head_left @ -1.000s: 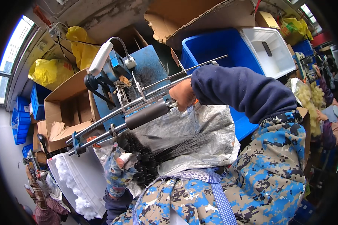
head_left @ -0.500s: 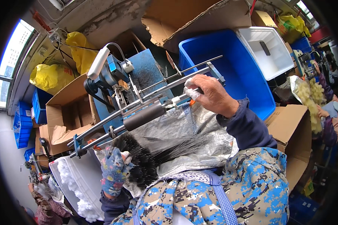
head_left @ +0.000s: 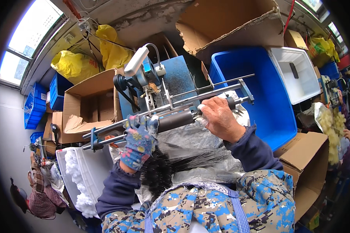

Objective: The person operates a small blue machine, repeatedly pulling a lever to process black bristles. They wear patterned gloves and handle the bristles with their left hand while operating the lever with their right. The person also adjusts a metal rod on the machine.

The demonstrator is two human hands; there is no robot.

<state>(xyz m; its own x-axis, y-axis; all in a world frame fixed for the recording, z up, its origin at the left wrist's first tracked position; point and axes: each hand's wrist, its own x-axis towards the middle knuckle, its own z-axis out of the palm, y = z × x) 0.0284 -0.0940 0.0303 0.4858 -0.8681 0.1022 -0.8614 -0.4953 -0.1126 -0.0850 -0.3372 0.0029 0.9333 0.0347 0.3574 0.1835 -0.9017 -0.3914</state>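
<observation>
A blue bench machine with long metal rails stands before me. On its nearest rod sits a thick black roller. My left hand, in a blue flowered glove, curls over the metal rod at the roller's left end; its fingertips partly hide that spot. Bare except for white wrapping on some fingertips, my right hand closes round the same rod just past the roller's right end, next to a short black sleeve. Below, long black bristles lie across a silvery sheet on my lap.
A large blue bin and a white tray stand at the right, with a cardboard box nearer. Left are another open cardboard box and a container of white fluff. Other people work at both sides.
My left hand has risen from the black bristles to the rod at the roller's left end. My right hand has slid left along the rod toward the roller. The view has shifted.
</observation>
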